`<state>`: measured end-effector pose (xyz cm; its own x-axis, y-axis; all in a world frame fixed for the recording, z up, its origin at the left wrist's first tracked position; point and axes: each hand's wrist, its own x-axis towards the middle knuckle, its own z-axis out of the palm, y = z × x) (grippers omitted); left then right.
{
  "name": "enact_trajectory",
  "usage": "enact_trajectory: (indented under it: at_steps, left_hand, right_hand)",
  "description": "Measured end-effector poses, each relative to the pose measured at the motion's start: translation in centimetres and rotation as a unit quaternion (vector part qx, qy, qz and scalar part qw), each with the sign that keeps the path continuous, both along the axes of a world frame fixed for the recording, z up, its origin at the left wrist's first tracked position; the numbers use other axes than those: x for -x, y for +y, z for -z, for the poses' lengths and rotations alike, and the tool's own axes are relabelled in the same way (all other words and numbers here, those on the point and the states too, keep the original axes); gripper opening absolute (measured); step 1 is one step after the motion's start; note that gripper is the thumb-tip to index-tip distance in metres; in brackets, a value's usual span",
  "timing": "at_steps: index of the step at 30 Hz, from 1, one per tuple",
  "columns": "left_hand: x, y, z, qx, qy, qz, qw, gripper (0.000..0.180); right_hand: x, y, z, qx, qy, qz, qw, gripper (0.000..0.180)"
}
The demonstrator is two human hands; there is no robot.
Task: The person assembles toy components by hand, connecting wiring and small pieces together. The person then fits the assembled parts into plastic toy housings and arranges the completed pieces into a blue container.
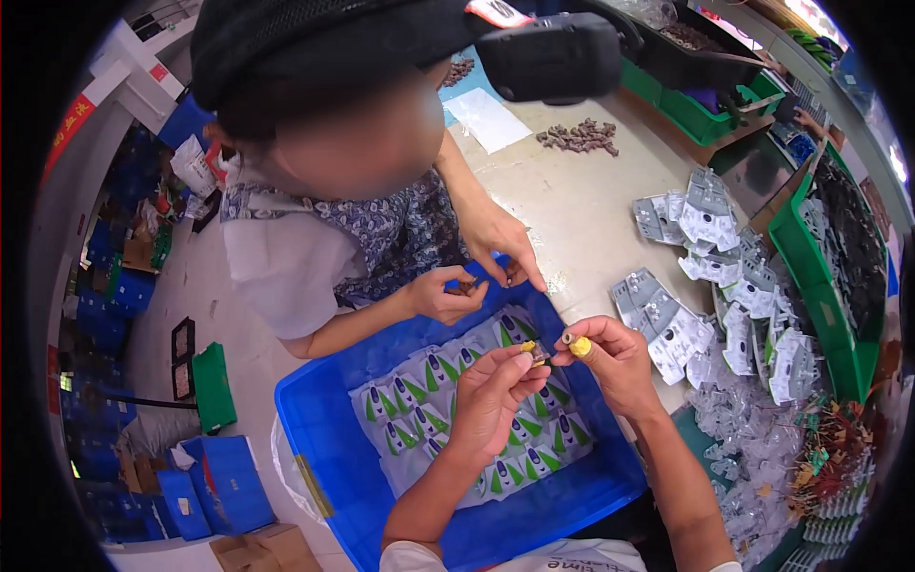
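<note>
Both my hands are over a blue plastic bin (335, 477), close together. Thumb and fingers of my left hand (491, 396) pinch a small yellow-and-dark piece (537, 354). My right hand (615, 362) is closed around a small yellow piece with a brown end (579, 345); its exact kind is too small to tell. Several white bagged parts with green and purple markings (441, 372) lie in rows in the bin below. Across from me, a co-worker's hand (448, 296) holds a small brown piece, with their other hand (500, 248) beside it at the bin's far rim.
Right of the bin, a table (572, 210) carries a pile of small brown pieces (579, 137), a white paper (488, 120), grey-white plastic shells (662, 319) and clear plastic parts (734, 419). A green crate (818, 276) stands beyond. Blue boxes (224, 481) stand on the left floor.
</note>
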<state>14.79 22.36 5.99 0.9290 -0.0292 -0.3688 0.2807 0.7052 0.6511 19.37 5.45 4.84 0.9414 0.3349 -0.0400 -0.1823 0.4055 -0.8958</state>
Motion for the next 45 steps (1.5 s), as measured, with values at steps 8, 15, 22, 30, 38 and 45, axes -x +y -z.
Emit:
enact_trajectory:
  at_steps: [8, 15, 22, 30, 38, 45]
  left_hand:
    - [2.2, -1.4, -0.8, -0.026, 0.006, 0.043, 0.999, 0.017]
    - [3.5, -2.1, -0.6, -0.01, -0.014, 0.073, 0.997, 0.014]
    - [3.9, -2.3, -0.6, -0.046, -0.009, 0.087, 0.995, 0.013]
    - [4.0, -1.7, -0.1, -0.063, -0.011, 0.108, 0.992, 0.014]
    - [3.4, -1.6, -1.2, -0.137, 0.058, 0.135, 0.98, 0.012]
    - [2.6, 0.5, 0.0, -0.002, 0.099, 0.196, 0.976, 0.018]
  right_hand:
    - [3.5, -2.3, -3.3, 0.348, -0.439, 0.142, 0.816, 0.019]
    - [4.8, -3.6, -3.8, 0.383, -0.501, 0.124, 0.766, 0.023]
    - [5.3, -4.2, -3.8, 0.392, -0.517, 0.111, 0.753, 0.025]
    - [5.6, -4.4, -2.9, 0.391, -0.506, 0.069, 0.766, 0.03]
    - [5.8, -4.0, -2.1, 0.421, -0.527, 0.085, 0.733, 0.026]
    - [5.5, -3.0, -1.7, 0.4, -0.535, 0.083, 0.739, 0.028]
